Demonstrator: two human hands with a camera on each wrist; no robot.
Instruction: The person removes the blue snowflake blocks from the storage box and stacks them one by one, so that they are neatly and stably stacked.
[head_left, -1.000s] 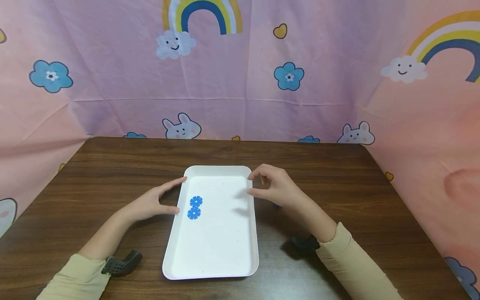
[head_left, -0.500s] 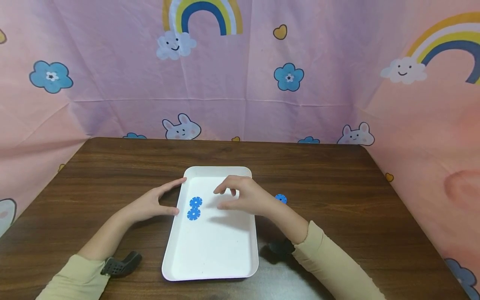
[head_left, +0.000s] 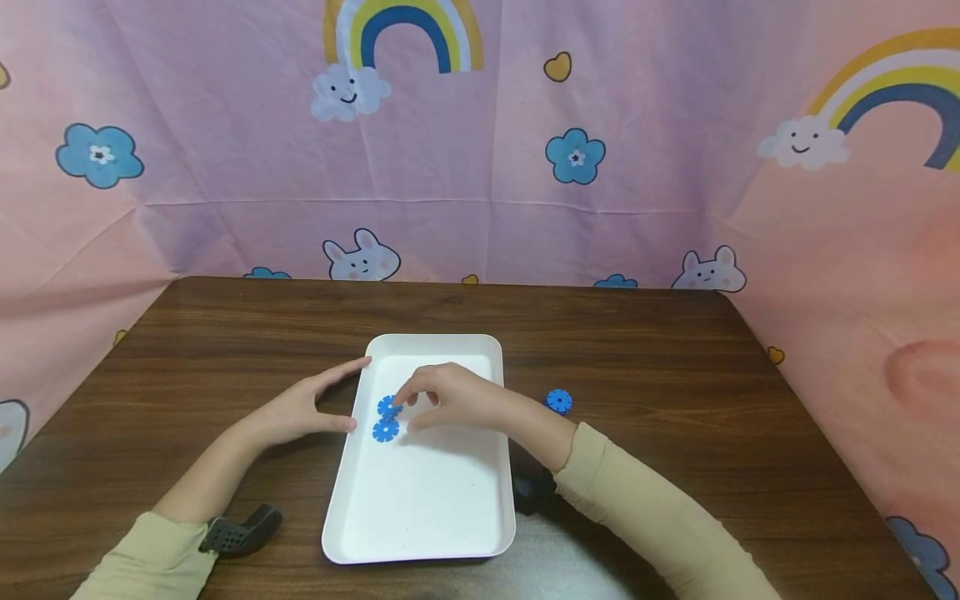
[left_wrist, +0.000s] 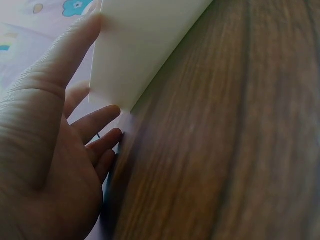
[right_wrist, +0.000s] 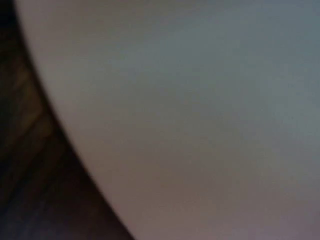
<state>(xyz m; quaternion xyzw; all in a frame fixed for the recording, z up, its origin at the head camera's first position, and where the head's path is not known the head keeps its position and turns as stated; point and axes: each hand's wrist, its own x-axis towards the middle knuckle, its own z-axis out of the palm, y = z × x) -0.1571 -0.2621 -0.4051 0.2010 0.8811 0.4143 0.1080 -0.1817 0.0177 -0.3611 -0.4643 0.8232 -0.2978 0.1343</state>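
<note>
Two blue, notched snowflake discs, the far one (head_left: 389,407) and the near one (head_left: 386,430), lie end to end in the left part of a white tray (head_left: 450,517). Over the tray is my right hand (head_left: 457,396), its index fingertip at the far disc's right edge and its thumb apart from the index finger. Whether that fingertip touches the disc, I cannot tell. My left hand (head_left: 296,408) rests its fingertips and thumb against the tray's left wall (left_wrist: 135,45), fingers spread. The right wrist view shows just a blurred pale surface (right_wrist: 175,120).
More blue notched discs (head_left: 558,401), seemingly stacked, sit on the brown wooden table (head_left: 637,358) right of the tray, beside my right forearm. A patterned cloth (head_left: 450,158) hangs behind the table. Dark wrist devices (head_left: 242,532) are strapped at both sleeves.
My right hand has moved left from the tray's right rim to the far disc, uncovering the blue discs on the table. My left hand stays at the tray's left side.
</note>
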